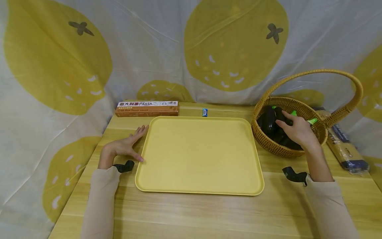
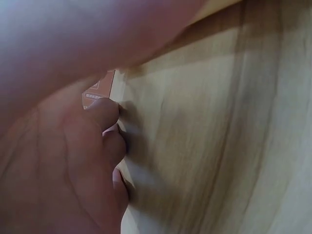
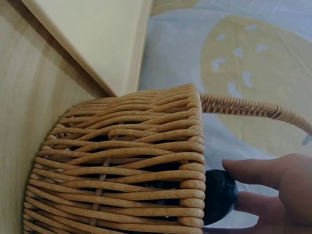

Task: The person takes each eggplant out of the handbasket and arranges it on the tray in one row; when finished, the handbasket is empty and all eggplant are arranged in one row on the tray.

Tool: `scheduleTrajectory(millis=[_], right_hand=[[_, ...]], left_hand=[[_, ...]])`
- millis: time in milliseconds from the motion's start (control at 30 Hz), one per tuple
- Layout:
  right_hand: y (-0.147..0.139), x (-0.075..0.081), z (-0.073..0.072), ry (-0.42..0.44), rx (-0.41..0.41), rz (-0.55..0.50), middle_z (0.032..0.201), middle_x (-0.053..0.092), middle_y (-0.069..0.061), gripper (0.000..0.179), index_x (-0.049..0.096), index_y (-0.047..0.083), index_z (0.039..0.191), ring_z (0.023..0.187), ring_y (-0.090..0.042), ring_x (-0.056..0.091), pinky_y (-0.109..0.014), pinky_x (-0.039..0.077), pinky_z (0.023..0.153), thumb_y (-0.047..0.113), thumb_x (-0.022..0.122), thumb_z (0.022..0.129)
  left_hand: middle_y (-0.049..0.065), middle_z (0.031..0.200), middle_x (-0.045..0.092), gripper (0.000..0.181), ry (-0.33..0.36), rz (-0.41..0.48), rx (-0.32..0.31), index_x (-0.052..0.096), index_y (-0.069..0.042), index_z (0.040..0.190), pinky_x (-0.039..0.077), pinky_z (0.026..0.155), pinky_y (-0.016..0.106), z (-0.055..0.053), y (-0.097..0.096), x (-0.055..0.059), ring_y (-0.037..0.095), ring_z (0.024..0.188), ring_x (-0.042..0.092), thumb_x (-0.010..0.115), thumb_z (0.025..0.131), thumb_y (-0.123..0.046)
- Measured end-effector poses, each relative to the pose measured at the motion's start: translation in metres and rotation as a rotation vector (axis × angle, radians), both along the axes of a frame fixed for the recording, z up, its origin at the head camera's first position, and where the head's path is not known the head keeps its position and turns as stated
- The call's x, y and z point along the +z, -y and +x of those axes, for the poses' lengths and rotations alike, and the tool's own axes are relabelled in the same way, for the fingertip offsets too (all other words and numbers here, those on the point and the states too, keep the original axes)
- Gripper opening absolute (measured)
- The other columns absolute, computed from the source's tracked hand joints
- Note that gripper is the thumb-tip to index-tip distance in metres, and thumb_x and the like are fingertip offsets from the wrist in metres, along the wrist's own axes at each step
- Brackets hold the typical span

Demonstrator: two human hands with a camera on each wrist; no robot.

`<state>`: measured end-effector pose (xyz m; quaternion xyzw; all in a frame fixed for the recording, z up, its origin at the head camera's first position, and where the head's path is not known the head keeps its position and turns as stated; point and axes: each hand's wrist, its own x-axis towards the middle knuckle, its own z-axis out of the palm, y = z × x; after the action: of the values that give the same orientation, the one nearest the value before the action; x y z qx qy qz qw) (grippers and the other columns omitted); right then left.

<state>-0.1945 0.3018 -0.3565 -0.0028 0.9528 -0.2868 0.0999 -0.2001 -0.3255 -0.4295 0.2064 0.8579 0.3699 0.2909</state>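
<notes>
My right hand reaches into a wicker basket and pinches a dark eggplant between thumb and fingers. In the right wrist view the rounded end of that eggplant shows past the basket's rim, with thumb and fingers around it. Several more dark eggplants with green stems lie in the basket, partly hidden by the hand. My left hand rests at the left edge of a yellow tray, fingers spread, thumb tip right at the rim.
Behind the tray's left corner lies a pasta box. A small blue packet sits beyond the tray's far edge. A plastic-wrapped package lies right of the basket, whose tall handle arches up. A lemon-print curtain hangs behind the wooden table.
</notes>
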Motion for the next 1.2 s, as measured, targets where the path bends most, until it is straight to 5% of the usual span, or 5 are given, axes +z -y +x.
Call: scheduleTrajectory(millis=[500, 867, 1000, 1067, 1200], right_hand=[[-0.009, -0.002, 0.008, -0.033, -0.027, -0.068, 0.045, 0.028, 0.01, 0.076, 0.024, 0.008, 0.165, 0.036, -0.007, 0.023, -0.029, 0.033, 0.037, 0.05, 0.051, 0.107], [-0.018, 0.015, 0.04, -0.055, -0.06, -0.153, 0.051, 0.024, 0.009, 0.074, 0.03, 0.022, 0.164, 0.04, -0.013, 0.023, -0.035, 0.031, 0.038, 0.056, 0.055, 0.103], [-0.022, 0.017, 0.053, -0.053, -0.069, -0.173, 0.07, 0.046, 0.003, 0.071, 0.03, 0.03, 0.164, 0.044, -0.015, 0.024, -0.039, 0.029, 0.042, 0.055, 0.056, 0.103], [-0.023, 0.02, 0.06, -0.037, -0.063, -0.168, 0.105, 0.064, -0.005, 0.069, 0.029, 0.035, 0.163, 0.047, -0.02, 0.026, -0.038, 0.031, 0.045, 0.054, 0.056, 0.103], [-0.023, 0.029, 0.074, 0.011, -0.024, -0.187, 0.162, 0.042, -0.023, 0.066, 0.028, 0.037, 0.164, 0.104, -0.039, 0.065, -0.043, 0.055, 0.078, 0.049, 0.056, 0.105]], left_hand=[[0.026, 0.167, -0.028, 0.136, 0.003, -0.042, -0.012, -0.008, -0.003, 0.165, -0.014, 0.121, 0.074, 0.0, -0.004, 0.004, 0.048, 0.154, -0.028, 0.093, 0.076, -0.024], [0.026, 0.167, -0.029, 0.134, 0.001, -0.003, -0.025, -0.007, -0.003, 0.165, -0.017, 0.12, 0.074, 0.002, -0.002, 0.005, 0.048, 0.153, -0.029, 0.092, 0.078, -0.022], [0.026, 0.167, -0.029, 0.133, 0.009, -0.005, -0.031, -0.007, -0.004, 0.165, -0.017, 0.12, 0.074, 0.002, -0.002, 0.005, 0.048, 0.153, -0.03, 0.092, 0.078, -0.023], [0.026, 0.167, -0.029, 0.133, 0.011, -0.005, -0.033, -0.007, -0.004, 0.165, -0.018, 0.119, 0.074, 0.003, -0.002, 0.005, 0.048, 0.152, -0.031, 0.091, 0.079, -0.023], [0.026, 0.167, -0.029, 0.132, 0.001, 0.001, -0.038, -0.007, -0.003, 0.165, -0.02, 0.119, 0.074, 0.005, -0.001, 0.002, 0.049, 0.152, -0.031, 0.091, 0.079, -0.024]])
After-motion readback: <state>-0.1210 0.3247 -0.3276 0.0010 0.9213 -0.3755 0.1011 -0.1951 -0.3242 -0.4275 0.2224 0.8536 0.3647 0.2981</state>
